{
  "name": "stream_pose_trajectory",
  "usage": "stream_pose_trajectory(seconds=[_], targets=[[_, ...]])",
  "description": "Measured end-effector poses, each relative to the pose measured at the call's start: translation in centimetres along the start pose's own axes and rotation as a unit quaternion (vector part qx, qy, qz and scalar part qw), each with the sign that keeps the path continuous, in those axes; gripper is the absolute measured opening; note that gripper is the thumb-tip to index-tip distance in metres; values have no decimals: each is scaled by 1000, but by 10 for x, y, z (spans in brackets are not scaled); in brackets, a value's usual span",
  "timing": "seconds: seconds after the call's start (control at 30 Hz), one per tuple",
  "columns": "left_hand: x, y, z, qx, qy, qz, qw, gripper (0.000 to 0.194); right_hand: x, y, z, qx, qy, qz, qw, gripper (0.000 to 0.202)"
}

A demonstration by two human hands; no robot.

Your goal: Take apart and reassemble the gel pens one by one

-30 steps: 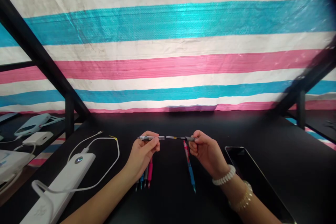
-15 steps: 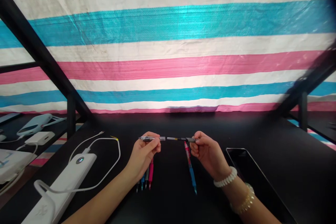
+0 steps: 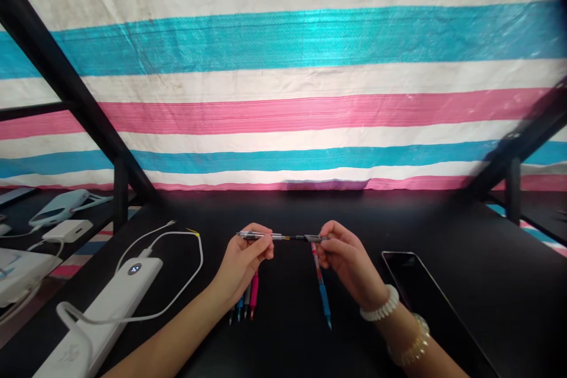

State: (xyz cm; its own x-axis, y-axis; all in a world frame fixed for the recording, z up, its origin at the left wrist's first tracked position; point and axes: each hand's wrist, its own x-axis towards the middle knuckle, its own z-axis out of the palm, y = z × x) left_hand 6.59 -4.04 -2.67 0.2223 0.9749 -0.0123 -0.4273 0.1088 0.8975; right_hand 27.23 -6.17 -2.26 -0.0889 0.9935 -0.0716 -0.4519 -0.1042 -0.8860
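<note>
Pinched between thumb and fingers, a clear pen barrel (image 3: 278, 236) lies level in my left hand (image 3: 241, 260). My right hand (image 3: 348, 254) grips the grey front section of the pen (image 3: 312, 238), from which a dark refill (image 3: 296, 238) points left. The refill's end sits inside the barrel's open end, with a length of it showing between the two parts. Below my left hand several pens (image 3: 254, 295), among them pink, grey and blue ones, lie side by side, partly hidden by it. A blue and pink pen (image 3: 324, 298) lies beside my right hand.
At the right lies a dark phone (image 3: 414, 283), partly under my right forearm. A white power bank (image 3: 119, 301) with a looping white cable (image 3: 202, 254) is at the left. Chargers (image 3: 68, 230) stand farther left. Black frame bars (image 3: 88, 106) and a striped sheet (image 3: 283, 118) close off the back.
My right hand has moved slightly left. The gap between the parts has closed, and the refill has slid partway into the clear barrel. My left hand has hardly moved.
</note>
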Motion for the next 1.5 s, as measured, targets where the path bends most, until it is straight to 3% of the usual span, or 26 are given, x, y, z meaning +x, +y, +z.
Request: stream_pose_trajectory(seconds=[0.17,0.27,0.7,0.87,0.97,1.07,1.2,1.4,1.5], targets=[[-1,0,2,19,-3,1,1000,16,-3,2,7,-229,-3,-100,968,15],[-1,2,3,23,2,0,1000,17,-4,4,8,-294,8,-135,946,9],[-2,1,2,35,-4,-16,999,19,-6,6,8,-368,2,-153,917,12],[-3,2,4,33,-12,-14,999,19,-8,5,7,-372,-27,-133,918,33],[-3,2,4,26,-5,-12,1000,18,-8,3,8,-326,-36,-112,938,26],[-2,3,4,20,10,-1,1000,17,-7,1,10,-306,-36,-113,945,32],[0,3,3,22,15,-3,1000,18,-6,2,11,-319,-18,-124,939,12],[-1,0,2,21,7,-6,1000,17,-5,5,6,-381,-22,-143,913,26],[-1,1,1,16,7,-4,1000,17,-6,5,6,-380,-13,-145,913,14]])
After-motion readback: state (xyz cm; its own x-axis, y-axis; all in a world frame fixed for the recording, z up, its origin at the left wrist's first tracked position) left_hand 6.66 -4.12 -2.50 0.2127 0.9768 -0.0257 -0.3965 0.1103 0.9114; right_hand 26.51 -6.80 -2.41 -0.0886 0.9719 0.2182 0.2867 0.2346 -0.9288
